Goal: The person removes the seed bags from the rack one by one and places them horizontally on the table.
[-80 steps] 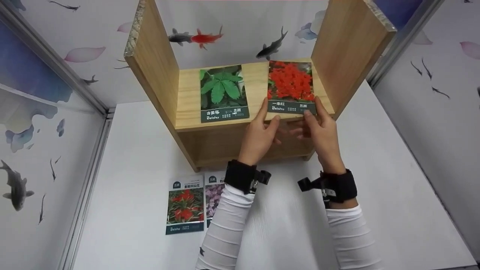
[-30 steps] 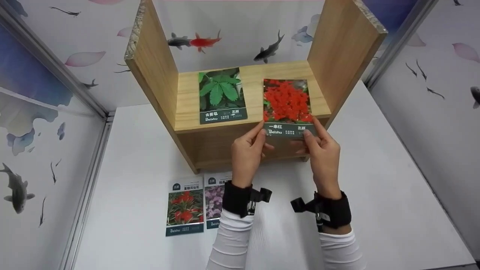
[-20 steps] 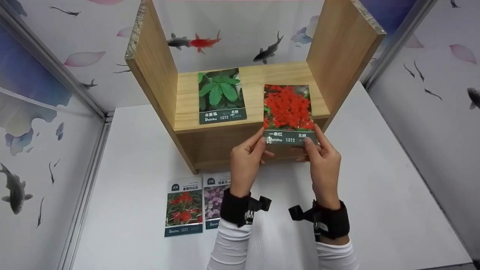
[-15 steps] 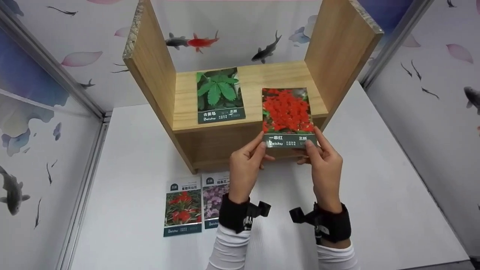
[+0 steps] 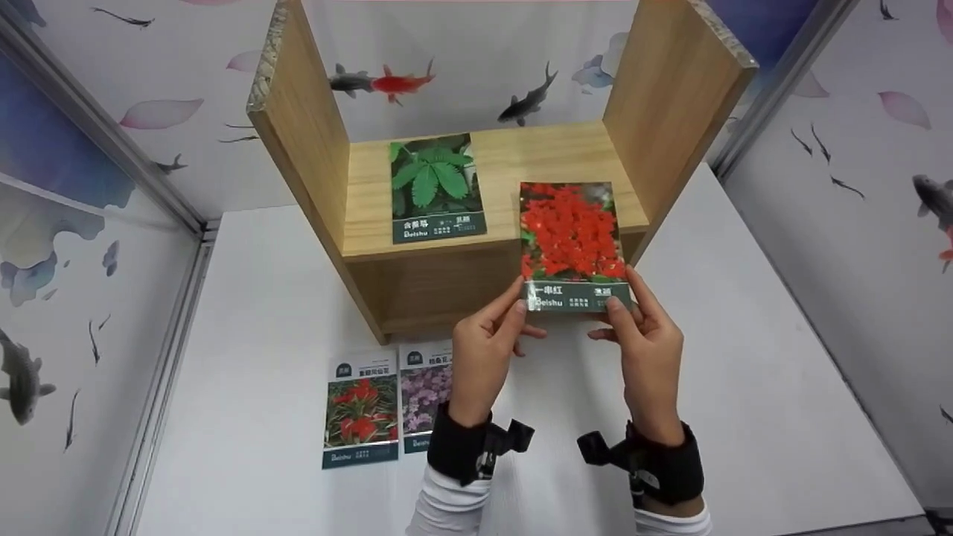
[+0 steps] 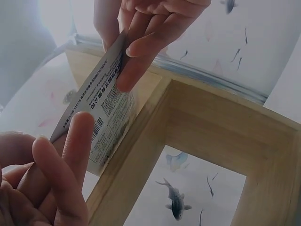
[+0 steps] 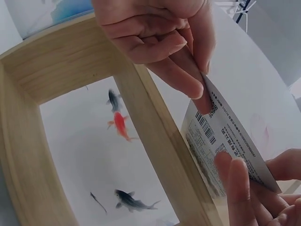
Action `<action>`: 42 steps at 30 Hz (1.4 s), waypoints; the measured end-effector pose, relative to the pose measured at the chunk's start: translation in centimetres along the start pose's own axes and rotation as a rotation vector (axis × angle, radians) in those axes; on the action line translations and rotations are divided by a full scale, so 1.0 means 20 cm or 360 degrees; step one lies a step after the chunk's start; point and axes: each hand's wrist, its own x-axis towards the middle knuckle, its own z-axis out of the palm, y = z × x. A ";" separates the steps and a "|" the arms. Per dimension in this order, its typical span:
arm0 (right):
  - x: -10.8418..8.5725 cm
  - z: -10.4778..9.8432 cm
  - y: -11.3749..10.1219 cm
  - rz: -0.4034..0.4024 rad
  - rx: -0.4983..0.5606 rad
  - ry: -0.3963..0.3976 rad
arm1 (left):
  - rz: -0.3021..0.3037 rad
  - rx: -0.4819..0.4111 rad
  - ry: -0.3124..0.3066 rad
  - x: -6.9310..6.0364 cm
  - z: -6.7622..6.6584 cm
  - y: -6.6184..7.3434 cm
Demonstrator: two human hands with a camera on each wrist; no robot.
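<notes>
A seed packet [image 5: 572, 237] with red flowers on its front is held face up by its lower corners, overlapping the front edge of the wooden shelf unit [image 5: 497, 244] in the head view. My left hand [image 5: 484, 356] pinches the lower left corner. The lower right corner is pinched by my right hand [image 5: 649, 357], its thumb on the front. Printed text and a barcode show on the back of the packet [image 6: 101, 101] in the left wrist view, with fingertips against it. On the shelf's left part lies another packet [image 5: 438, 190] with green leaves.
Two more packets, one with red flowers [image 5: 362, 413] and one with purple flowers [image 5: 426, 398], lie on the white table [image 5: 246, 372] in front of the shelf unit. My left forearm is close beside the purple one. Upright side boards [image 5: 681, 104] flank the shelf.
The red-flower packet, earlier lying on the right of the shelf, has come towards me in both hands, past the shelf's front edge. The green-leaf packet stays put.
</notes>
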 end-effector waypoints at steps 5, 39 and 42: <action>-0.04 -0.02 -0.01 0.0037 -0.0027 -0.0066 | -0.0031 0.0003 -0.0026 -0.04 -0.02 -0.01; -0.20 -0.08 -0.04 0.0188 -0.0139 -0.0273 | -0.0038 -0.0144 -0.0212 -0.26 -0.08 -0.15; -0.21 -0.08 -0.03 0.0220 -0.0176 -0.0252 | -0.0035 -0.0132 -0.0222 -0.27 -0.09 -0.16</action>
